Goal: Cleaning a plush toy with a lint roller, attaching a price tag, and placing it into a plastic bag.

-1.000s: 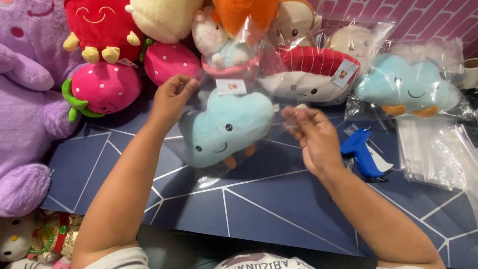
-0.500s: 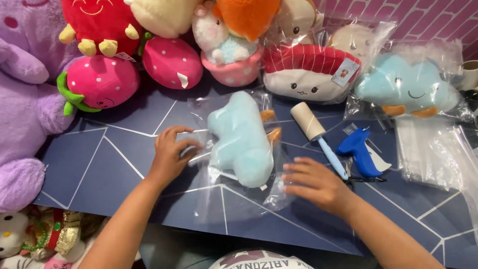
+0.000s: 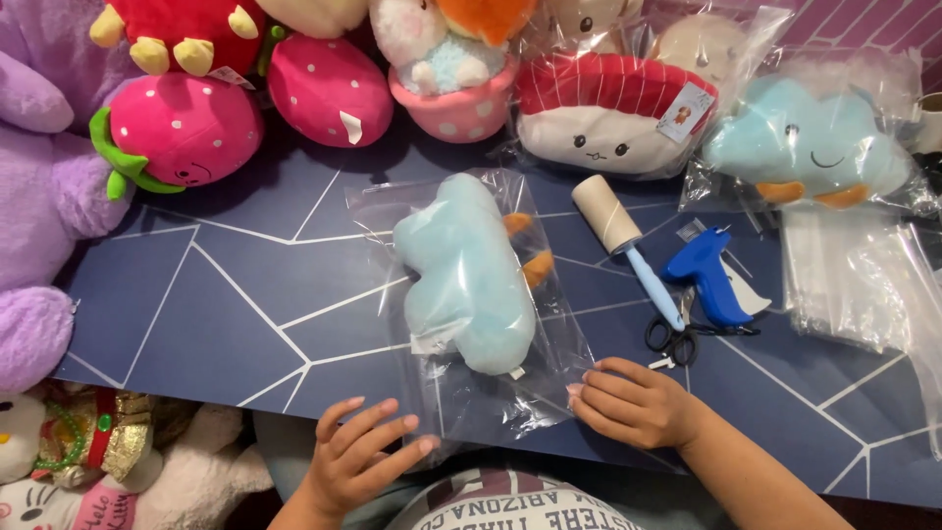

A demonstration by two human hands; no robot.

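A light blue cloud plush (image 3: 463,270) lies face down inside a clear plastic bag (image 3: 481,393) on the dark blue table (image 3: 226,304). The bag's open end points toward me. My right hand (image 3: 633,400) rests on the bag's near right corner, fingers curled on the plastic. My left hand (image 3: 361,459) hovers at the table's near edge, fingers spread, just left of the bag's near end and holding nothing.
A lint roller (image 3: 618,236), blue tagging gun (image 3: 706,275) and scissors (image 3: 675,339) lie right of the bag. A stack of clear bags (image 3: 854,275) sits far right. Plush toys line the back, among them strawberries (image 3: 177,132), a sushi plush (image 3: 613,113) and a bagged cloud (image 3: 810,142).
The bagged cloud plush has been turned lengthwise with its opening toward me. Both hands have slid from its sides down to its near end.
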